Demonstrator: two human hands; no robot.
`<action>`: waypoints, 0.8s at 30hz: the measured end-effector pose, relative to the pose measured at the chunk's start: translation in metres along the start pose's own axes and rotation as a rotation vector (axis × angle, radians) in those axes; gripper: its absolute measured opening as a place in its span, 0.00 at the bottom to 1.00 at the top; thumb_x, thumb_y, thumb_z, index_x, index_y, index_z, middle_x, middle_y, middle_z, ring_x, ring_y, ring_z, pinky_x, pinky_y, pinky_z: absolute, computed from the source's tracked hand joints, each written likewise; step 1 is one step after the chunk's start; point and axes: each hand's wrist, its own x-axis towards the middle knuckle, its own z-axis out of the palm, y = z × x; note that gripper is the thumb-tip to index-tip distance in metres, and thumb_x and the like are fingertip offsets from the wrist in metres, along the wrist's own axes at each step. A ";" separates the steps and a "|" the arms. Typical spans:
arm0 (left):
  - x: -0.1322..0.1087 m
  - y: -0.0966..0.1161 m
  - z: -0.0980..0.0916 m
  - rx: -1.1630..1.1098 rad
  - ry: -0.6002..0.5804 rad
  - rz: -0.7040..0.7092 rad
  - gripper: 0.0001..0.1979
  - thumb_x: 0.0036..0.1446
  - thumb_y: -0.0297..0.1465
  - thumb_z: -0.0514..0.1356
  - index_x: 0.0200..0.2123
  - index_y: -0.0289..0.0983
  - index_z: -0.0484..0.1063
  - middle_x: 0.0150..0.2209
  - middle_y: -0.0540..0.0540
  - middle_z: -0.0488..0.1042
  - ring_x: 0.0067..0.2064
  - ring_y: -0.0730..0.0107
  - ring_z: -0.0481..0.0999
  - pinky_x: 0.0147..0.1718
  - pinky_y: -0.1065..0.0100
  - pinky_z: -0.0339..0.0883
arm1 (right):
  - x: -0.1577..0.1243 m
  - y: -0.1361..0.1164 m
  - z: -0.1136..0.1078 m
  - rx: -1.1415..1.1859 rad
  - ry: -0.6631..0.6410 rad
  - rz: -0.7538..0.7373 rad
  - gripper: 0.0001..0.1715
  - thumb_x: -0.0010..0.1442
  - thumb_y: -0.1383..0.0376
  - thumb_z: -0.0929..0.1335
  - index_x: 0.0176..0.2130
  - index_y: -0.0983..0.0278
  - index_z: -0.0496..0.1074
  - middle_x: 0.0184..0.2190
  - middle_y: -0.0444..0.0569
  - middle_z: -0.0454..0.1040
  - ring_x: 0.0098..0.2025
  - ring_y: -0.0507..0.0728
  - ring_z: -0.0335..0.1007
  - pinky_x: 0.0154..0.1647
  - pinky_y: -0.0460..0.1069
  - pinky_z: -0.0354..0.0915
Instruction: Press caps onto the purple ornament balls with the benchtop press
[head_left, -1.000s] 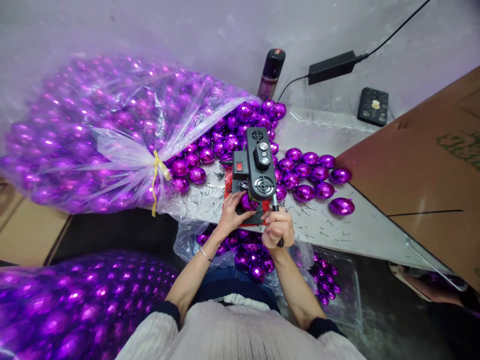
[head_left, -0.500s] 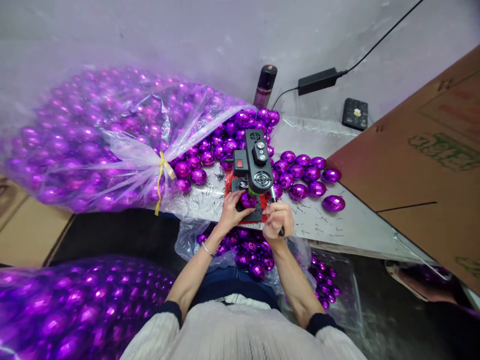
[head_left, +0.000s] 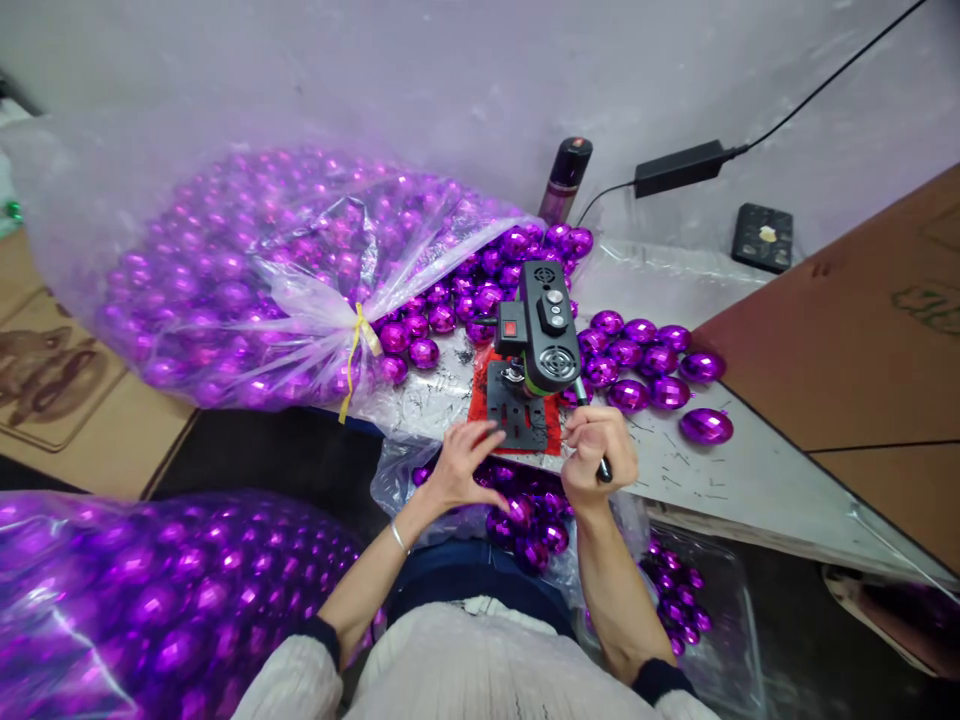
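Observation:
A small black bench press (head_left: 549, 325) with round vents and a red switch stands on a red sheet (head_left: 553, 435) at the table's front edge. My right hand (head_left: 601, 450) is wrapped around the press's lever handle (head_left: 604, 468), to the right of the base. The slotted base plate (head_left: 517, 405) shows no bauble on it. In front of the plate, my left hand (head_left: 463, 468) hovers with thumb and fingers spread, holding nothing. Shiny purple faceted baubles (head_left: 531, 550) lie in a clear plastic bag at my lap, just below that hand.
A big tied bag of purple baubles (head_left: 225, 290) fills the left of the table; loose baubles (head_left: 669, 392) lie right of the press. Behind stand a spray can (head_left: 565, 180), a power adapter (head_left: 679, 168) and a black box (head_left: 762, 238). A carton (head_left: 862, 340) borders the right.
My left hand has moved back from the plate toward my lap, and the bauble it held under the press is off the plate. My right hand still grips the lever. The view has shifted left.

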 end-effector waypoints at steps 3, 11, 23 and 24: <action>0.039 -0.029 -0.019 0.107 0.317 -0.292 0.38 0.67 0.60 0.55 0.64 0.36 0.73 0.62 0.29 0.75 0.63 0.44 0.75 0.64 0.47 0.67 | 0.001 0.000 0.001 0.005 0.006 -0.011 0.20 0.70 0.68 0.64 0.26 0.60 0.68 0.23 0.43 0.71 0.27 0.53 0.71 0.27 0.51 0.63; 0.111 -0.086 -0.043 0.210 0.371 -0.686 0.35 0.67 0.55 0.59 0.59 0.30 0.73 0.51 0.26 0.77 0.54 0.35 0.80 0.51 0.50 0.75 | -0.002 0.001 0.000 0.015 0.007 0.010 0.19 0.69 0.69 0.64 0.26 0.60 0.68 0.24 0.42 0.71 0.26 0.53 0.71 0.26 0.50 0.63; 0.107 -0.076 -0.032 -0.069 0.265 -0.601 0.30 0.54 0.40 0.76 0.57 0.40 0.72 0.54 0.37 0.78 0.57 0.47 0.79 0.56 0.52 0.73 | -0.006 0.005 -0.003 -0.001 -0.039 -0.028 0.17 0.69 0.69 0.64 0.28 0.60 0.68 0.25 0.43 0.73 0.28 0.53 0.71 0.27 0.50 0.64; 0.106 -0.071 -0.031 -0.128 0.275 -0.592 0.30 0.54 0.40 0.76 0.57 0.40 0.72 0.55 0.38 0.78 0.57 0.49 0.79 0.56 0.53 0.73 | -0.005 0.005 -0.004 -0.003 -0.045 -0.031 0.16 0.69 0.69 0.65 0.28 0.60 0.68 0.26 0.43 0.74 0.28 0.53 0.71 0.27 0.50 0.64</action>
